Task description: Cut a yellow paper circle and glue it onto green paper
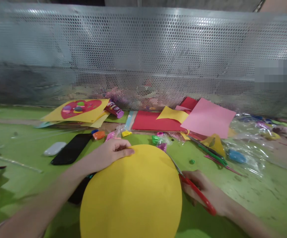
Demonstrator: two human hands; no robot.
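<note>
A large round piece of yellow paper (131, 195) fills the lower middle of the view. My left hand (111, 152) grips its upper left edge, fingers curled over the rim with the thumb on top. My right hand (203, 191) is at the paper's right edge, closed round the red handles of a pair of scissors (195, 190). The scissor blades point up and left along the paper's edge.
A green table (257, 198) carries a black phone (71, 148), a white oval object (55, 148), a glue stick (115, 109), red, pink and yellow sheets (208, 120), a yellow sheet with a red heart (80, 109), plastic bags (247, 145) and small coloured bits. A perforated metal wall (143, 56) stands behind.
</note>
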